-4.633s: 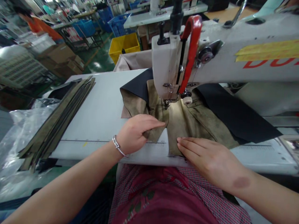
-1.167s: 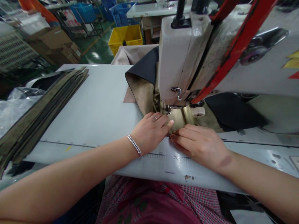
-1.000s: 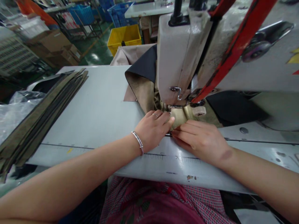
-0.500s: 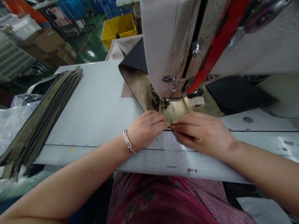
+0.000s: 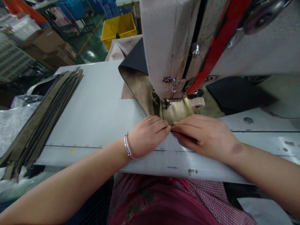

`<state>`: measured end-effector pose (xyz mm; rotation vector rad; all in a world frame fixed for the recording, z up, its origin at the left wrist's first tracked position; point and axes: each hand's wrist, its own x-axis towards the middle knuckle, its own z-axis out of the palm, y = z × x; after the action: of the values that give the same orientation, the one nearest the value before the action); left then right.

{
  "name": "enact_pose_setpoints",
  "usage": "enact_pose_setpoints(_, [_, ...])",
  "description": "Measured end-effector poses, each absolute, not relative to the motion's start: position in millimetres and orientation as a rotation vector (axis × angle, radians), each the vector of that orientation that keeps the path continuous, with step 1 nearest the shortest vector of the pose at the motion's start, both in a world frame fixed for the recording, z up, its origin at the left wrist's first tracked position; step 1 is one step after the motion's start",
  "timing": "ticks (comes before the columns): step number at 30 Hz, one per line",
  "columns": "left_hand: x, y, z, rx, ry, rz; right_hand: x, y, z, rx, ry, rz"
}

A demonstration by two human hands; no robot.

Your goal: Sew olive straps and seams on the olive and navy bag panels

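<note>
Olive-brown fabric [image 5: 179, 112] lies under the presser foot [image 5: 167, 103] of a sewing machine [image 5: 161, 47], its dark underside folded up on the left. My left hand [image 5: 148, 134], with a ring and a silver bangle, pinches the fabric's near edge just in front of the foot. Right beside it, my right hand [image 5: 206, 136] pinches the same edge, thumb tucked underneath. The fingertips of both hands nearly meet. What lies between the fingers is mostly hidden by them.
A bundle of olive and black fabric strips [image 5: 44, 125] lies at the table's left end, by clear plastic wrapping [image 5: 14, 122]. A printed ruler [image 5: 161, 152] runs along the table's front. Behind stand a yellow crate [image 5: 119, 28] and cardboard boxes [image 5: 47, 40].
My left hand has shifted slightly toward me, its fingers curling more at the fabric edge. My right hand and the fabric stay almost where they were.
</note>
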<state>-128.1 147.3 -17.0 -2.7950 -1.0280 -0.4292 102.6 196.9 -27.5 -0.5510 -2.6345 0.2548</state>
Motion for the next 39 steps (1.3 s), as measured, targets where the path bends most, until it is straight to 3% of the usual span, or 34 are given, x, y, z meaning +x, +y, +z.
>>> enact_pose_setpoints(39, [-141.4,197.5,-28.2,-2.737,-1.286,-0.501,82.2,218.9,-32.3,-0.83,-2.694,0.057])
